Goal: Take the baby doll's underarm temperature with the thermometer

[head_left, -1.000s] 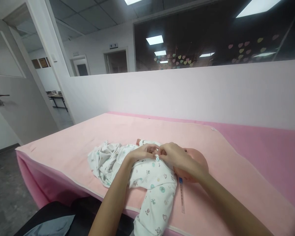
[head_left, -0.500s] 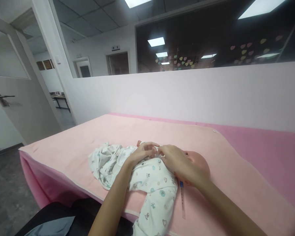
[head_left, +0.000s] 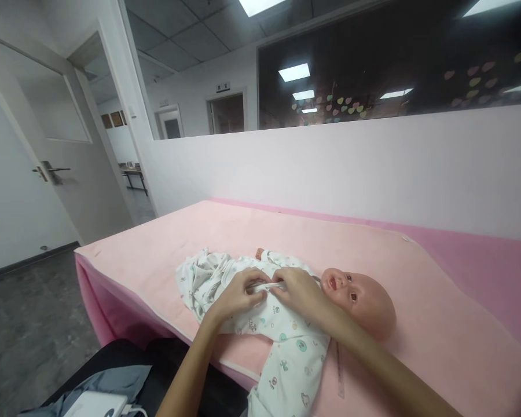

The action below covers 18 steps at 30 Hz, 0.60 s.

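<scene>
A baby doll (head_left: 364,301) lies on its back on the pink-covered table, its bare head to the right. It wears a white printed baby outfit (head_left: 282,324), bunched up at the left end, with one sleeve spread toward me. My left hand (head_left: 241,292) pinches the front edge of the outfit over the doll's belly. Close beside it, my right hand (head_left: 297,289) grips the same edge nearer the chest. The cloth edge is raised in a fold between my fingers. One small doll hand (head_left: 259,253) shows at the far side.
A narrow clear strip (head_left: 340,370) lies on the pink table cover (head_left: 438,336) beside the doll, partly behind my right forearm. A white device with a cable (head_left: 98,404) rests on my lap. A white wall with a window stands behind the table; a door (head_left: 69,139) is at left.
My hands have moved from the doll's upper chest toward me and its belly, and now hold the outfit's edge. The doll's face has come into view. The camera has turned slightly left.
</scene>
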Tool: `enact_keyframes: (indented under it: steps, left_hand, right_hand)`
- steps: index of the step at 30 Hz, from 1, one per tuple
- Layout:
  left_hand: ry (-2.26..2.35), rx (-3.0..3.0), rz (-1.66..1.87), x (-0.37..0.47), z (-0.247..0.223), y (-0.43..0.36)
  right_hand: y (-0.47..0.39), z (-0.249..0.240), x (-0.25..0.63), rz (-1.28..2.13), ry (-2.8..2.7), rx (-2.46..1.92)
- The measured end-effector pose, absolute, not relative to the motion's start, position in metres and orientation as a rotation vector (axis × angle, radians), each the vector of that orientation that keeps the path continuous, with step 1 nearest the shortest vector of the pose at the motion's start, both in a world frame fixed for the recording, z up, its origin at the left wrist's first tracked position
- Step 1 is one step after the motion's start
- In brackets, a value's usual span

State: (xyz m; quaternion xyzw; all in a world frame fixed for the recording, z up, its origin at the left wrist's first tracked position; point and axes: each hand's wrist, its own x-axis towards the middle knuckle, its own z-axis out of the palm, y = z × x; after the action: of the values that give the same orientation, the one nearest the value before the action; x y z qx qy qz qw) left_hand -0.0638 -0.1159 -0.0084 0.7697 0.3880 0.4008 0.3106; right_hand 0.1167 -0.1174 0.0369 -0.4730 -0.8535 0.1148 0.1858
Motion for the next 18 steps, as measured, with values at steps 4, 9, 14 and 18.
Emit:
enact_keyframes:
  steps: [4, 9, 14, 18]
  left_hand:
    - [1.084, 2.075, 1.115, -0.057, -0.012, -0.114]
    - [0.97, 1.924, 1.163, -0.057, -0.018, -0.113]
    - [0.987, 1.821, 1.18, -0.059, -0.021, -0.111]
    - [0.958, 1.796, 1.168, -0.059, -0.018, -0.111]
  right_hand:
    - [-0.117, 0.035, 0.117, 0.339, -2.365, -1.317]
    - [-0.113, 0.031, 0.116, 0.355, -2.358, -1.309]
    - [-0.111, 0.034, 0.118, 0.463, -2.334, -1.271]
    - [-0.112, 0.035, 0.117, 0.473, -2.339, -1.29]
